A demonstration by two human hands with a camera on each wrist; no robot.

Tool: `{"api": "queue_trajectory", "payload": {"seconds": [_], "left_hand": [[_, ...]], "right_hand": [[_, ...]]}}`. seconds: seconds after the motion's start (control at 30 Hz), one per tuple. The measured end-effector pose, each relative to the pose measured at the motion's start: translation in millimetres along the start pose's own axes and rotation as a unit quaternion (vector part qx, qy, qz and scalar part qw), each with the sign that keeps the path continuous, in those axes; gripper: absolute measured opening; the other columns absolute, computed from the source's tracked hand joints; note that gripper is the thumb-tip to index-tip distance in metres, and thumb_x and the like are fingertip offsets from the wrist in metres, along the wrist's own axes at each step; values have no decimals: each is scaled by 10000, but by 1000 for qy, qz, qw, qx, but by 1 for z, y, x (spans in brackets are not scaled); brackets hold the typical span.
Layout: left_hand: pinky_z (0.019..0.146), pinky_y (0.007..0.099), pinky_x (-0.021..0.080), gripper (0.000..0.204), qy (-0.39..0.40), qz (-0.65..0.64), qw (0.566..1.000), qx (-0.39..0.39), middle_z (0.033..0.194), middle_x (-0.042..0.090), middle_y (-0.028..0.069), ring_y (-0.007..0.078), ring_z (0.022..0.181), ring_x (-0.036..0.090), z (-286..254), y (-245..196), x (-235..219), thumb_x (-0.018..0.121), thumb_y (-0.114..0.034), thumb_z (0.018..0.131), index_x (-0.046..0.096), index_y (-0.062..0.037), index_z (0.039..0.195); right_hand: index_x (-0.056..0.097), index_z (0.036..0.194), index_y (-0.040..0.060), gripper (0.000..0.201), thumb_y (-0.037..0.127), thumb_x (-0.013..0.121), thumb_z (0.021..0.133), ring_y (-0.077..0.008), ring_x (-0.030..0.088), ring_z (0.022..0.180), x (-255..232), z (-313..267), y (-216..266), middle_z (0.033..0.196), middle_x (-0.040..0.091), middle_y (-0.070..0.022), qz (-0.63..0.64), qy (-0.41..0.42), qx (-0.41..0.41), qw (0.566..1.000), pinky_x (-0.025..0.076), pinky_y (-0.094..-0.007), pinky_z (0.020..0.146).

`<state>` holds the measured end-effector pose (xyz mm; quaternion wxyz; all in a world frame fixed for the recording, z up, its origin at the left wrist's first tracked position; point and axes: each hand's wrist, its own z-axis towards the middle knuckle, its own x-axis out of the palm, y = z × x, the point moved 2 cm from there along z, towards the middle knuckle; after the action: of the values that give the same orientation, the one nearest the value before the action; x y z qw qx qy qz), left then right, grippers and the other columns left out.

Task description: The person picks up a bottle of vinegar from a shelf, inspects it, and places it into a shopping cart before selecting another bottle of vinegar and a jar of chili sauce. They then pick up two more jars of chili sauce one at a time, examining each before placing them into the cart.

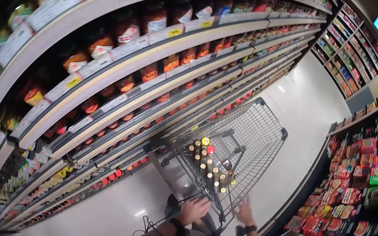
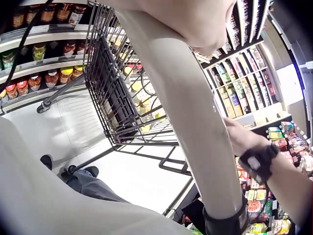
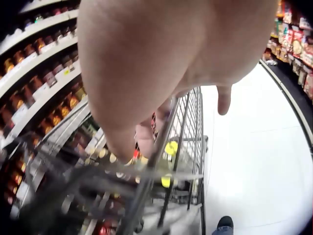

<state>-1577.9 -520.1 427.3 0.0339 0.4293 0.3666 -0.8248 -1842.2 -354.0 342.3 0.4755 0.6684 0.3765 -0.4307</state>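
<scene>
Although my head view bends the aisle hard, I make out my left hand (image 1: 194,210) resting on the near rim of the shopping cart (image 1: 265,128), fingers curled over it, and my right hand (image 1: 244,212) just beside it, fingers spread and holding nothing. Beyond both hands, bottles (image 1: 209,162) with yellow and red caps stand crowded in the cart's near end; their labels are unreadable. From the left wrist, my forearm hides most of the cart (image 2: 115,93). From the right wrist, my blurred palm (image 3: 161,63) fills the frame above the cart's wire.
</scene>
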Motion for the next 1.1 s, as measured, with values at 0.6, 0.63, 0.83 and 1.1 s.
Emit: {"api": "queue_trajectory", "payload": {"seconds": [0.6, 0.63, 0.83, 1.1], "left_hand": [[727, 460, 556, 264, 112, -3, 990, -84, 1025, 668, 69, 299, 844, 709, 86, -29, 66, 628, -195, 865, 662, -123, 1117], [726, 455, 557, 260, 109, -3, 990, -89, 1017, 669, 72, 300, 841, 711, 93, -30, 68, 630, -192, 861, 664, -119, 1109], [727, 483, 550, 164, 102, 14, 990, -100, 978, 673, 89, 324, 840, 703, 135, -47, 87, 614, -165, 851, 642, -94, 997], [728, 503, 536, 130, 65, 6, 993, -101, 939, 666, 97, 343, 823, 688, 179, -54, 129, 594, -170, 855, 621, -94, 957]], "right_hand": [[660, 1062, 21, 207, 34, 658, 856, -203, 651, 874, 20, 17, -61, 980, 660, -112, 411, -110, 182, 886, 541, -310, 774], [654, 1076, 20, 213, 40, 660, 863, -208, 654, 899, 12, 17, -54, 1037, 651, -125, 408, -133, 195, 882, 547, -317, 798], [609, 1234, 91, 417, 9, 675, 831, -438, 423, 1388, 1, 3, -52, 1534, 335, -248, 392, -195, 214, 873, 432, -431, 1088], [730, 1046, 113, 395, -92, 632, 722, -242, 639, 929, -39, 27, -86, 1457, 478, -168, 393, -280, 245, 841, 529, -354, 812]]}}
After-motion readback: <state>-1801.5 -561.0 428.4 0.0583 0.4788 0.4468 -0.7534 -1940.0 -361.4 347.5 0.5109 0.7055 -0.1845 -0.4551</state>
